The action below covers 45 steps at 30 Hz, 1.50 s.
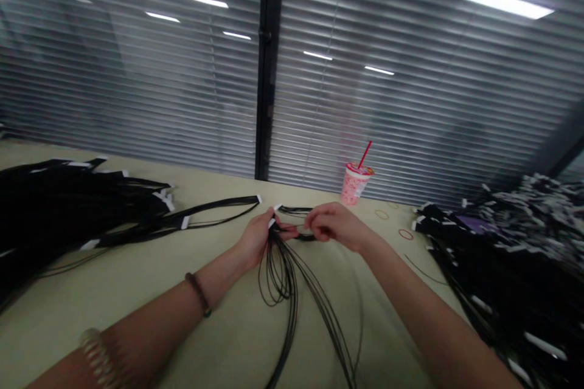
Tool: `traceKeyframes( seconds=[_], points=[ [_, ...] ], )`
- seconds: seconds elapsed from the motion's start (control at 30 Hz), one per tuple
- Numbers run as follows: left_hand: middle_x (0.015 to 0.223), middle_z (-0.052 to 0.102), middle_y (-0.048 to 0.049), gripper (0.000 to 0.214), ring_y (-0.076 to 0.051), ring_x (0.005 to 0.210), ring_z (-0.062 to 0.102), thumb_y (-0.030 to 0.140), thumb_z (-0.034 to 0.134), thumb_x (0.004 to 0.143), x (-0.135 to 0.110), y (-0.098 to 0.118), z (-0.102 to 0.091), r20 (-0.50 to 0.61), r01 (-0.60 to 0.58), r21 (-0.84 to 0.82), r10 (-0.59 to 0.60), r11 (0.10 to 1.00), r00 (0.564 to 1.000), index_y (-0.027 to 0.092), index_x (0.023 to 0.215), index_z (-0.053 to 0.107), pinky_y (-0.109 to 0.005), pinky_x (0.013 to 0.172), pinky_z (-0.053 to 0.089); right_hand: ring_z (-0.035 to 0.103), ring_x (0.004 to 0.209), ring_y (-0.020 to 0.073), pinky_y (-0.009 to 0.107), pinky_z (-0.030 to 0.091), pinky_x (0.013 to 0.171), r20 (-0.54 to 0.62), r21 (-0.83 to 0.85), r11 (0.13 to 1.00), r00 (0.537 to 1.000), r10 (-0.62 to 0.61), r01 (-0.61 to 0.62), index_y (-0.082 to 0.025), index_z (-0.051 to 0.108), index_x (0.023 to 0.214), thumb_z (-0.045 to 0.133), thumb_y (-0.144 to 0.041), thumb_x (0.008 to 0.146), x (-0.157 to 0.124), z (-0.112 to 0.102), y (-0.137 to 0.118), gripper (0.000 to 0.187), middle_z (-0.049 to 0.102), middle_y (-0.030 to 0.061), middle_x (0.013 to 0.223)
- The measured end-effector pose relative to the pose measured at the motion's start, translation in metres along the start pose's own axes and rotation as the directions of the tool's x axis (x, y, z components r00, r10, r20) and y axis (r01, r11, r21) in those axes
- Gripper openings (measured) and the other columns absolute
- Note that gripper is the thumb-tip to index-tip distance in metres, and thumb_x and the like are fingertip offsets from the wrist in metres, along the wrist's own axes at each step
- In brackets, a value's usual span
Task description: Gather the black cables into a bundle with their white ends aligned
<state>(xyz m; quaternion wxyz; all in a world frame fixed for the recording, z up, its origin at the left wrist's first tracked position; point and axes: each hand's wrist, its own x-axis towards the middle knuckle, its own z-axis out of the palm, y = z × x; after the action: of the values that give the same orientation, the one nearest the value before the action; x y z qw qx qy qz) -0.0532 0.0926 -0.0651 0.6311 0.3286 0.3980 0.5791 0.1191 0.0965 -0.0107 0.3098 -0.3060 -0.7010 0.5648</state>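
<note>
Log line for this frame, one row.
left hand: pinches white-tipped black cables | right hand: pinches same cables | nearby: cable bundles; pink cup

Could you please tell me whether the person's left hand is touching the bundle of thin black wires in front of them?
Touching: the head view shows the left hand pinching the bundle of thin black wires in its fingers, with the strands falling below the hand.
</note>
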Motion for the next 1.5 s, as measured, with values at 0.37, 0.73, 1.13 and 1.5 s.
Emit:
traceKeyframes(
  seconds=[0.37,0.73,1.13,1.5],
  points=[
    [0.055,0.063,-0.0097,0.025,-0.02,0.052,0.064,0.028,0.035,0.084,-0.006,0.003,0.006,-0.014,0.036,0.068,-0.035,0.997,0.999,0.015,0.064,0.042,-0.022,0.049,0.047,0.043,0.043,0.0014,0.011,0.035,0.039,-0.462,0.581,0.706,0.878,-0.123,0.405,-0.015,0.057,0.076,0.06,-0.019,0.071,-0.009,-0.069,-0.016,0.008,0.051,-0.0061,0.056],
    [0.05,0.062,-0.0091,0.028,-0.024,0.047,0.062,0.031,0.037,0.081,-0.009,0.0,0.01,0.071,0.05,0.145,-0.061,0.988,0.996,0.015,0.059,0.046,-0.032,0.049,0.047,0.038,0.04,0.0026,0.014,0.03,0.037,-0.738,0.054,0.889,0.618,-0.271,0.455,-0.014,0.057,0.067,0.059,-0.019,0.067,-0.011,-0.078,-0.018,0.006,0.048,-0.0046,0.052],
    [0.046,0.06,-0.0064,0.031,-0.02,0.036,0.056,0.032,0.041,0.077,-0.011,-0.003,0.014,0.11,-0.011,0.275,-0.02,0.961,0.994,0.014,0.056,0.054,-0.028,0.039,0.042,0.047,0.048,0.0083,0.018,0.032,0.047,-0.415,-0.655,0.755,0.817,-0.401,0.038,-0.015,0.053,0.059,0.046,-0.021,0.074,0.013,0.042,0.047,0.018,0.051,-0.0022,0.051],
    [0.044,0.059,-0.0074,0.032,-0.022,0.035,0.056,0.034,0.04,0.077,-0.011,-0.003,0.012,0.131,0.038,0.288,-0.079,0.957,0.988,0.016,0.053,0.05,-0.03,0.039,0.041,0.045,0.046,0.0077,0.017,0.031,0.046,-0.425,-0.589,0.805,0.824,-0.375,0.063,-0.016,0.055,0.06,0.045,-0.02,0.074,0.01,0.041,0.06,0.018,0.051,-0.0033,0.049]
  ],
)
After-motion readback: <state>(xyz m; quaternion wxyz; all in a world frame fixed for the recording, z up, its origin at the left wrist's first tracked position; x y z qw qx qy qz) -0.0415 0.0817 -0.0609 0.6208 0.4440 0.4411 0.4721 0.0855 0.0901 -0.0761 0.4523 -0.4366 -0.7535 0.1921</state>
